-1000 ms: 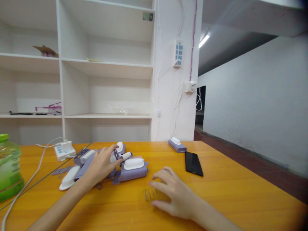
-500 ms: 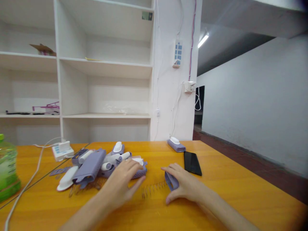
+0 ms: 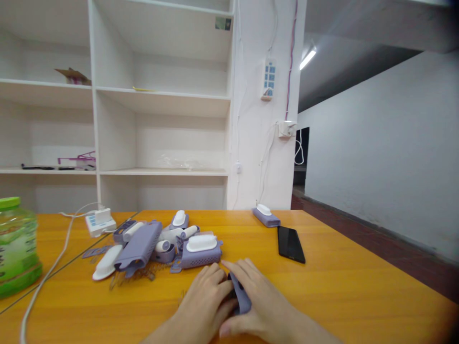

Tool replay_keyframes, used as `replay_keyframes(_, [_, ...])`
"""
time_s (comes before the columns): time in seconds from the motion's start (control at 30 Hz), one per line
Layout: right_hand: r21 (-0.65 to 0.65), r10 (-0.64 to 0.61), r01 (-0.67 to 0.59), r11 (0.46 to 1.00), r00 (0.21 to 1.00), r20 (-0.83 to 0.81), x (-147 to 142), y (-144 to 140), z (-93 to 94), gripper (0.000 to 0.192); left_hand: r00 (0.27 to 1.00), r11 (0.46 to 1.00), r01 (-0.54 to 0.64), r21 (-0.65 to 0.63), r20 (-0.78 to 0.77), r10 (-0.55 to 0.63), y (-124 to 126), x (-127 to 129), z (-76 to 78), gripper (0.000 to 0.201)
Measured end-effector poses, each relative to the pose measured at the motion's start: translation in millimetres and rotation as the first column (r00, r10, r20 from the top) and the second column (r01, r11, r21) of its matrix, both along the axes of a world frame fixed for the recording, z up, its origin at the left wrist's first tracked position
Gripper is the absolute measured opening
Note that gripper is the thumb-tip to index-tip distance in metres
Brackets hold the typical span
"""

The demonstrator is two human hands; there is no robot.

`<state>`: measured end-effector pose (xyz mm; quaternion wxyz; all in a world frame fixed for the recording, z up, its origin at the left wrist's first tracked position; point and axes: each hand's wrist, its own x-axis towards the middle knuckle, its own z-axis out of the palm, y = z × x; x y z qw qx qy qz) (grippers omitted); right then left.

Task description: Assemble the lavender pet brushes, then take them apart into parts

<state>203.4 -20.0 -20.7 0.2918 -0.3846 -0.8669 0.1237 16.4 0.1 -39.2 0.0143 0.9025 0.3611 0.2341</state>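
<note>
We log both hands together at the near edge of the worktop [image 3: 340, 286], at about 6 o'clock in the head view. The left hand [image 3: 204, 301] and the right hand [image 3: 256, 306] meet around one small lilac plastic piece [image 3: 241, 297]; the fingers of both curl onto it, so we read both as grasping it. A dark part sits between the fingers just left of the lilac piece; too hidden to name. A thin wire spring [image 3: 182, 297] shows at the left hand's 9 o'clock, partly covered, and we cannot tell whether it is held.

Progress, as a judgement: the work looks like fitting small parts together, and it seems early to midway for this piece. One closed lilac unit with a white cap [image 3: 266, 216] stands apart at 12 o'clock from the hands, likely finished. A heap of loose lilac housings and white caps [image 3: 161, 243] lies at 10 o'clock, apparently still to be put together.

The lilac piece looks like a short, curved, matte strip, smooth-edged; only its upper part shows.

Other items: a black phone [image 3: 291, 244] at 1 o'clock, a white power strip [image 3: 100, 221] with a cable at 10 o'clock, and a green bottle [image 3: 16, 243] at 9 o'clock.
</note>
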Motion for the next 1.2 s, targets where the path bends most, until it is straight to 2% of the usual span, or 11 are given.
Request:
replay_keyframes(0.1, [0.038,0.034,-0.034,0.999,0.999,0.009,4.2,2.9,0.1,0.094,0.997,0.999,0.041,-0.028,0.063,-0.039,-2.4,-0.3,1.5,0.008])
replay_keyframes(0.23, [0.15,0.005,-0.018,0.989,0.996,0.086,4.2,6.8,0.1,0.097,0.996,0.998,0.056,0.016,0.065,-0.057,-6.4,2.8,10.0,0.016])
replay_keyframes(0.4, [0.35,-0.04,-0.019,0.937,0.986,0.161,4.7,5.9,6.2,0.089,0.986,0.998,-0.062,-0.02,0.154,0.065,-14.2,8.0,20.9,0.021])
replay_keyframes(0.53, [0.509,-0.063,-0.05,0.859,0.977,0.203,7.1,7.7,9.8,0.076,0.952,0.972,-0.136,-0.19,0.247,0.181,-16.7,7.9,29.2,0.022])
replay_keyframes(0.63, [0.558,-0.07,-0.078,0.826,0.969,0.239,6.9,9.9,10.1,0.068,0.921,0.926,-0.094,-0.365,0.321,0.22,-12.1,6.8,31.4,0.024])
replay_keyframes(0.77, [0.559,-0.066,-0.072,0.826,0.973,0.223,5.0,10.8,9.6,0.066,0.865,0.803,0.143,-0.579,0.467,0.183,-4.5,6.7,29.2,0.021])
replay_keyframes(0.87, [0.577,-0.025,-0.102,0.81,0.978,0.208,5.8,11.5,9.7,0.068,0.844,0.711,0.229,-0.665,0.5,0.195,-1.7,7.3,28.3,0.019])
replay_keyframes(0.97, [0.596,0.013,-0.134,0.791,0.979,0.203,7.0,12.0,10.6,0.069,0.853,0.681,0.229,-0.696,0.48,0.204,0.5,7.3,30.1,0.022])
replay_keyframes(1.07, [0.567,0.036,-0.131,0.813,0.984,0.176,4.6,10.3,12.3,0.068,0.869,0.659,0.229,-0.716,0.456,0.193,1.1,6.3,33.5,0.025])
replay_keyframes(1.13, [0.476,0.046,-0.088,0.875,0.994,0.1,2.1,8.3,13.3,0.07,0.885,0.672,0.224,-0.705,0.436,0.162,-1.7,5.2,35.2,0.025])
replay_keyframes(1.2, [0.331,0.04,-0.035,0.943,0.999,-0.007,3.5,7.1,13.9,0.074,0.918,0.79,0.137,-0.598,0.376,0.126,-7.4,3.3,35.7,0.024])
